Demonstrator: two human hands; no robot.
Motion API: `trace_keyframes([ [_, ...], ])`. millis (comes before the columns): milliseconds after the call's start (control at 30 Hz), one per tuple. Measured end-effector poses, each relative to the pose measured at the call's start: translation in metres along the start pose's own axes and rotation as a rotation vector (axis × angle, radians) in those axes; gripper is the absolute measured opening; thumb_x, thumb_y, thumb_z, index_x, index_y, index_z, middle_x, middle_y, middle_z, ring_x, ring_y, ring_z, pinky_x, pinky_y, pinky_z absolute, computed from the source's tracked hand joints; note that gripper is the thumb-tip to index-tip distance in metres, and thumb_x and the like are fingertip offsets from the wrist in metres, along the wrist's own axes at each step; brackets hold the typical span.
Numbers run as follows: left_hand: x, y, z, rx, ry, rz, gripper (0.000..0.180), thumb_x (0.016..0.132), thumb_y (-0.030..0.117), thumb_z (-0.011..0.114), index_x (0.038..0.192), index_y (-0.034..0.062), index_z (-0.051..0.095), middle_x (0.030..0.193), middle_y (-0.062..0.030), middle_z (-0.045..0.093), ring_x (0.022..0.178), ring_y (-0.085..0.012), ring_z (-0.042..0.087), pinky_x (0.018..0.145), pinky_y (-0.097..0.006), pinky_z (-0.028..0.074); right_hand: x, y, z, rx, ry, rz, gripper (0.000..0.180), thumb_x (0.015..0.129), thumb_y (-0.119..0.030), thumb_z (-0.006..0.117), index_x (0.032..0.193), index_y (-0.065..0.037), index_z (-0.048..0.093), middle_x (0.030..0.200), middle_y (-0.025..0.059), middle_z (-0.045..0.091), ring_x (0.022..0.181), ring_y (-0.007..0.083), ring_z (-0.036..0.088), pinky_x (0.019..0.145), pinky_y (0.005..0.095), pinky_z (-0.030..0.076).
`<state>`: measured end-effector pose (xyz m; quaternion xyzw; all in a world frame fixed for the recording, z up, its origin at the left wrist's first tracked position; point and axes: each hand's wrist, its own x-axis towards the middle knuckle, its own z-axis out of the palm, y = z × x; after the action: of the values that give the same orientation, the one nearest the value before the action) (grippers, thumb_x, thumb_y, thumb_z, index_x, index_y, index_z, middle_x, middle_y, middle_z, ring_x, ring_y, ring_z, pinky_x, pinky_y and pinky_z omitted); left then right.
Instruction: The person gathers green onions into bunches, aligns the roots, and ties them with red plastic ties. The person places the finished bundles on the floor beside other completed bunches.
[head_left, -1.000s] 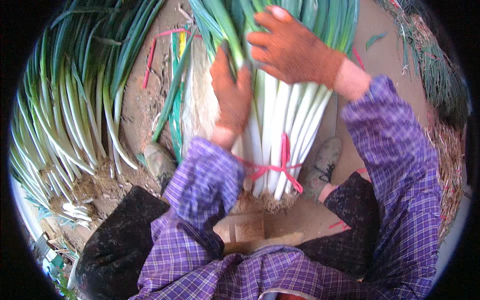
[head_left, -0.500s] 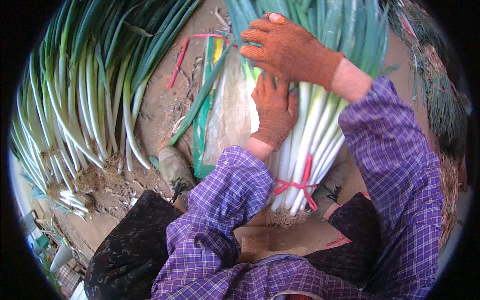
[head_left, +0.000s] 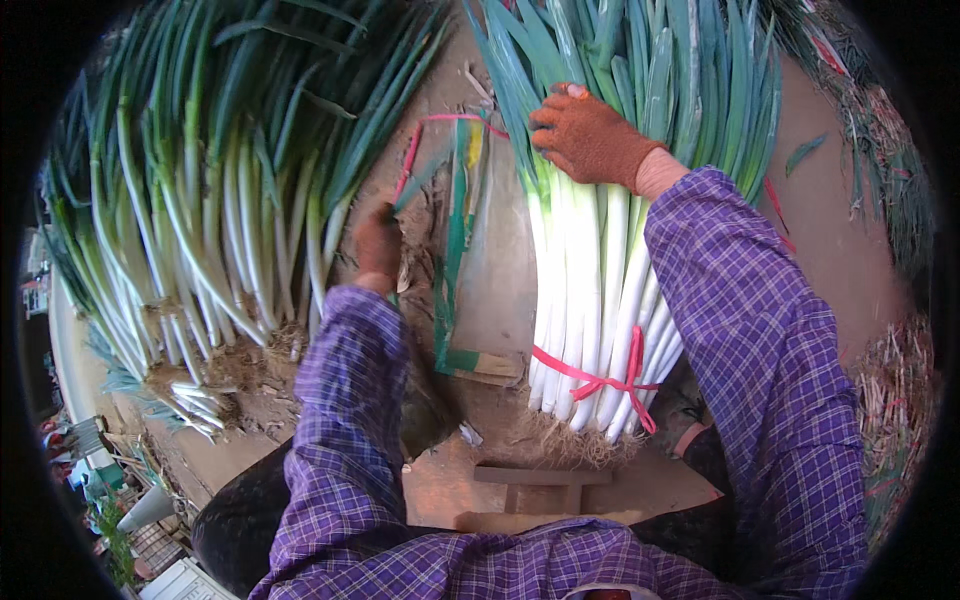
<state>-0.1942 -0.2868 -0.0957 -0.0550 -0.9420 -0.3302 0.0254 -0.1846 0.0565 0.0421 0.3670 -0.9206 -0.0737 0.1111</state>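
A thick bundle of green onions (head_left: 590, 270) lies before me, white stems and roots toward me, green leaves pointing away. Pink-red twine (head_left: 600, 382) is knotted round its root end. My right hand (head_left: 592, 138), in an orange-brown knit glove, curls over the bundle where white turns to green. My left hand (head_left: 378, 245), gloved alike and blurred by motion, is off to the left beside the loose green onions (head_left: 190, 200). Its fingers look closed round the end of a loose green leaf (head_left: 424, 180), which is also smeared.
A whitish sheet with a green and yellow edge (head_left: 460, 240) lies left of the bundle. A strand of pink-red twine (head_left: 408, 160) crosses its far end. Heaps of green onions (head_left: 880, 190) line the far right. A small wooden piece (head_left: 543, 477) sits near me.
My left hand has left the bundle and moved left to the loose leaf, which has shifted. My right hand has stayed on the bundle, its fingers now more curled. The view has shifted slightly.
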Motion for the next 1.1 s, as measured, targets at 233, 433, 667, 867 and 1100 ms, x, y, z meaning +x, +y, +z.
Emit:
trace_keyframes([
  [233, 0.056, 0.096, -0.182, -0.793, -0.223, -0.022, 0.027, 0.076, -0.005, 0.056, 0.099, 0.0050, 0.066, 0.082, 0.0021, 0.060, 0.075, -0.0095, 0.053, 0.067, -0.022, 0.042, -0.047, -0.087, -0.044, 0.159, 0.211, 0.111, 0.016, 0.073, -0.021, 0.063, 0.083, -0.010, 0.059, 0.091, 0.0065, 0.053, 0.102, 0.0254, 0.051, 0.101, 0.0461, 0.032],
  [433, -0.096, 0.174, -0.129, -0.398, -0.426, 0.708, 0.022, 0.080, 0.004, 0.060, 0.102, 0.0043, 0.062, 0.084, -0.0177, 0.064, 0.073, -0.0156, 0.062, 0.068, -0.034, 0.049, -0.122, -0.185, -0.038, 0.243, 0.307, 0.423, 0.017, 0.075, -0.014, 0.059, 0.090, -0.007, 0.057, 0.104, 0.0115, 0.056, 0.105, 0.0290, 0.050, 0.104, 0.0520, 0.028],
  [667, -0.286, 0.234, -0.132, -0.425, -0.956, 0.784, 0.018, 0.067, 0.006, 0.061, 0.085, 0.0068, 0.059, 0.069, -0.0143, 0.059, 0.068, -0.0356, 0.060, 0.061, -0.043, 0.046, -0.135, -0.195, -0.093, 0.246, 0.123, 0.152, 0.012, 0.073, -0.015, 0.061, 0.083, -0.008, 0.058, 0.087, 0.0083, 0.054, 0.091, 0.0274, 0.052, 0.098, 0.0467, 0.033],
  [867, -0.226, 0.209, -0.214, -0.125, -1.061, 0.767, 0.024, 0.066, 0.004, 0.060, 0.089, 0.0085, 0.062, 0.069, -0.0153, 0.061, 0.070, -0.0279, 0.063, 0.063, -0.041, 0.048, -0.152, -0.172, -0.088, 0.178, 0.101, 0.214, 0.010, 0.075, -0.016, 0.062, 0.082, -0.009, 0.059, 0.085, 0.0092, 0.056, 0.087, 0.0292, 0.054, 0.086, 0.0429, 0.038],
  [1100, -0.070, 0.077, -0.646, 0.765, 0.389, -0.258, 0.026, 0.078, 0.023, 0.061, 0.096, 0.0048, 0.065, 0.078, -0.0105, 0.066, 0.067, -0.0219, 0.061, 0.062, -0.037, 0.049, -0.112, -0.201, -0.100, 0.237, 0.254, 0.223, 0.008, 0.077, -0.018, 0.060, 0.076, -0.011, 0.060, 0.079, 0.0079, 0.057, 0.082, 0.0279, 0.055, 0.079, 0.0422, 0.040],
])
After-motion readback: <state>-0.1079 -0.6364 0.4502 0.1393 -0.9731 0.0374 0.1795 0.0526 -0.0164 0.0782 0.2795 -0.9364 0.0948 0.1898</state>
